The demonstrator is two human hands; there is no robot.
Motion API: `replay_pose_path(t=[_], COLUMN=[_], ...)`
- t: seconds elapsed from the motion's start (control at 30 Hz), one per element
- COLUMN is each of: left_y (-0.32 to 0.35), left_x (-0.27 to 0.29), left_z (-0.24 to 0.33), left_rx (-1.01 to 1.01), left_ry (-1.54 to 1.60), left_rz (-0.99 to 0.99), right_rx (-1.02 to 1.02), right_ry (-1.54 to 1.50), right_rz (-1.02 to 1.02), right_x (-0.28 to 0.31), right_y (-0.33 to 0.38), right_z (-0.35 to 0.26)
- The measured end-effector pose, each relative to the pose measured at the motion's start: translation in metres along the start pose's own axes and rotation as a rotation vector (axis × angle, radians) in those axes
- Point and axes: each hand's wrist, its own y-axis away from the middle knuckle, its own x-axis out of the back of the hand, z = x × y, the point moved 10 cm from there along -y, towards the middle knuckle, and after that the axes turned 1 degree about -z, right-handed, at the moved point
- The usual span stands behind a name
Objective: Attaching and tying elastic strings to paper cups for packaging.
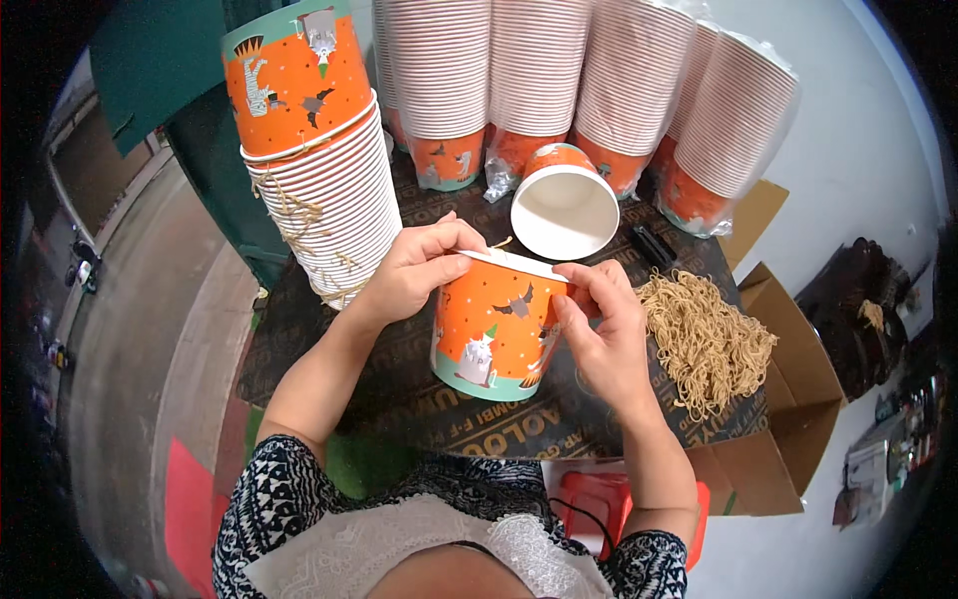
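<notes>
An orange paper bucket (495,324) with bats, gnome-like figures and a green base band stands upright between my hands. My left hand (424,262) grips its rim at the left, fingers and thumb closed on the edge. At the right side of the rim, my right hand (609,324) pinches with thumb and fingers. A short bit of tan string (503,243) pokes up by the rim near my left fingers. Behind it another bucket (565,212) lies tipped, its white inside facing me. A heap of tan strings (711,344) sits to the right of my right hand.
A tall upside-down stack of nested buckets (324,210), strings dangling from it, stands at the left. Plastic-wrapped bucket stacks (539,75) line the back of the dark printed table (344,384). A black object (651,246), a cardboard box (798,409) and a red stool (594,491) are at the right.
</notes>
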Motion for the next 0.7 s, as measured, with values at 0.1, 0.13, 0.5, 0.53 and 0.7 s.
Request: replay_pose_path(t=[0.1, 0.13, 0.5, 0.53, 0.7], left_y=[-0.001, 0.000, 0.009, 0.012, 0.031], left_x=[0.000, 0.000, -0.016, -0.020, -0.030], left_z=[0.000, 0.000, 0.022, 0.024, 0.037], left_rx=[0.011, 0.014, -0.015, -0.022, -0.082], left_ry=[-0.015, -0.025, -0.136, -0.176, -0.300], left_rz=[0.011, 0.017, -0.033, -0.054, -0.137], right_rx=[-0.027, -0.028, 0.160, 0.159, 0.335], right_ry=[-0.024, -0.024, 0.245, 0.244, 0.327], right_rz=[0.021, 0.021, 0.069, 0.067, 0.067], right_x=[0.000, 0.000, 0.000, -0.002, -0.013], right_y=[-0.002, -0.003, 0.005, 0.007, 0.026], right_z=[0.002, 0.002, -0.015, -0.015, -0.026])
